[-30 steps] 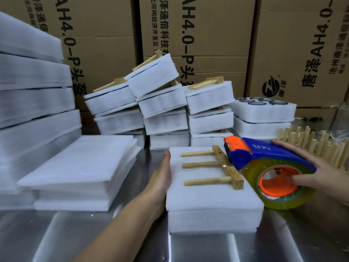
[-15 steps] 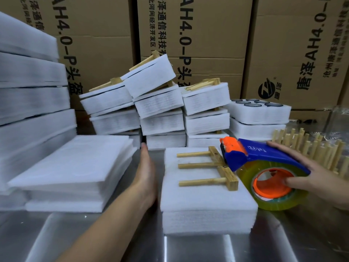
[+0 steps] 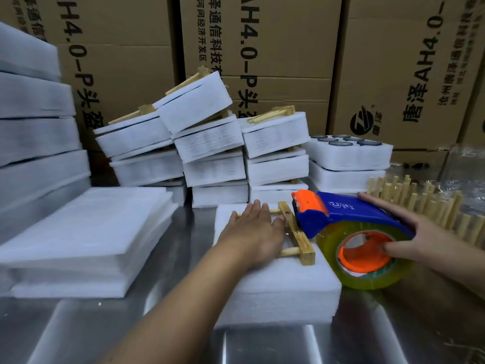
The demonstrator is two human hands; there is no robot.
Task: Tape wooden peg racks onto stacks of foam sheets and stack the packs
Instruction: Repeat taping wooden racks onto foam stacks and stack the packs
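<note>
Foam sheets (image 3: 275, 292) stacked at centre on steel table (image 3: 78, 332); finished packs (image 3: 210, 143) piled at 12 o'clock. Left hand (image 3: 253, 232), reaching from 7 o'clock, flat and unclenched, palm down, pressing pegs of wooden peg rack (image 3: 296, 232) atop stack. Right hand (image 3: 409, 240), from 3 o'clock, gripping blue tape dispenser (image 3: 349, 214), nose touching rack's bar.

left hand (image 3: 256, 232): flat, palm down, fingers spread, forearm extended | right hand (image 3: 417, 233): fingers curled in a grip, thumb tucked inward
</note>
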